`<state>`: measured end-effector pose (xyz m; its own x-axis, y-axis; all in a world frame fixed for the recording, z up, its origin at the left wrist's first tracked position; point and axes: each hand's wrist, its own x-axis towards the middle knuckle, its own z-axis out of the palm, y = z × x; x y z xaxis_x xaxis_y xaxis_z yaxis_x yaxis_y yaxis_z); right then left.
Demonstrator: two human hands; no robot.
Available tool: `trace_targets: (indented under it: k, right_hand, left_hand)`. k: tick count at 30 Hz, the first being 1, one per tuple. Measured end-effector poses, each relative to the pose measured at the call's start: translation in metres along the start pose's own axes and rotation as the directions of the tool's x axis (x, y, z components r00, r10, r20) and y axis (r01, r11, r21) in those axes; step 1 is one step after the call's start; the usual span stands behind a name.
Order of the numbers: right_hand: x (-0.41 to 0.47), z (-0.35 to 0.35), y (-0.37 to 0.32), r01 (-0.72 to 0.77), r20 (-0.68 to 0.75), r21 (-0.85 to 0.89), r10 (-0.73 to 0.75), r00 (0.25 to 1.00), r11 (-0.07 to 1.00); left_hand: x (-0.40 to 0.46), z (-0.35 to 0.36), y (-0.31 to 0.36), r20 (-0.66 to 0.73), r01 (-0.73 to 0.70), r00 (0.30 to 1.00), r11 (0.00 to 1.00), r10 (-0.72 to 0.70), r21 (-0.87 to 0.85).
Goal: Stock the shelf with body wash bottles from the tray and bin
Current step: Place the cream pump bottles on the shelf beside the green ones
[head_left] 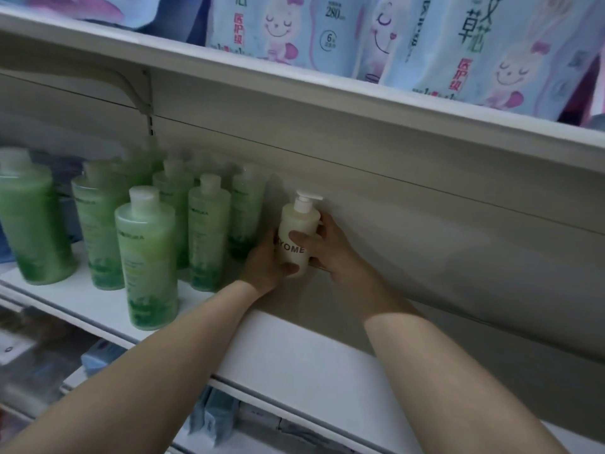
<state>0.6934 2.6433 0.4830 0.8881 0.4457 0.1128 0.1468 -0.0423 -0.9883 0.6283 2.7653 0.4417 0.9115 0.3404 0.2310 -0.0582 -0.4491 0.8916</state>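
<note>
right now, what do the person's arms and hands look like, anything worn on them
Both forearms are bare up to the frame edge, with no sleeves in view. The left hand and right hand show no gloves, watch, bracelet or rings. Fingernails are too blurred to judge.

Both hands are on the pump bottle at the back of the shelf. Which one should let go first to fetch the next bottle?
Left, probably. The right hand wraps the pump bottle from the open side and can steady it alone. The left hand is squeezed between it and the green bottles, so withdrawing it clears that crowded gap.
</note>
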Motion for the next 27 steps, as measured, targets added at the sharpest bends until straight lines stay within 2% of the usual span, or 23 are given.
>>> trace_targets:
  k: [8,15,18,21,24,27]
  right_hand:
    - [-0.004,-0.001,0.004,-0.004,0.054,-0.012,0.004,0.999,1.000]
    - [-0.017,0.007,0.016,-0.017,-0.034,-0.043,0.016,0.999,0.999]
    - [-0.036,0.011,0.017,-0.040,-0.066,-0.093,0.034,0.997,0.995]
    - [-0.060,0.019,0.012,-0.073,-0.128,-0.122,0.057,0.990,0.990]
    - [-0.088,0.034,0.005,-0.118,-0.211,-0.075,0.099,0.972,0.990]
    - [-0.121,0.049,0.000,-0.115,-0.207,-0.037,0.105,0.973,0.993]
  left_hand:
    - [-0.002,0.005,-0.005,-0.089,0.049,0.994,0.995,-0.057,-0.082]
    - [-0.015,-0.003,-0.003,-0.041,0.074,0.996,0.996,-0.076,-0.041]
    - [-0.032,-0.009,0.000,-0.013,0.096,0.995,0.984,-0.099,-0.148]
    - [-0.055,-0.019,0.002,-0.012,0.043,0.999,0.994,-0.045,-0.099]
    - [-0.081,-0.028,0.004,0.039,-0.003,0.999,0.994,0.008,-0.106]
    - [-0.112,-0.041,0.009,0.037,-0.090,0.995,0.993,0.093,-0.074]
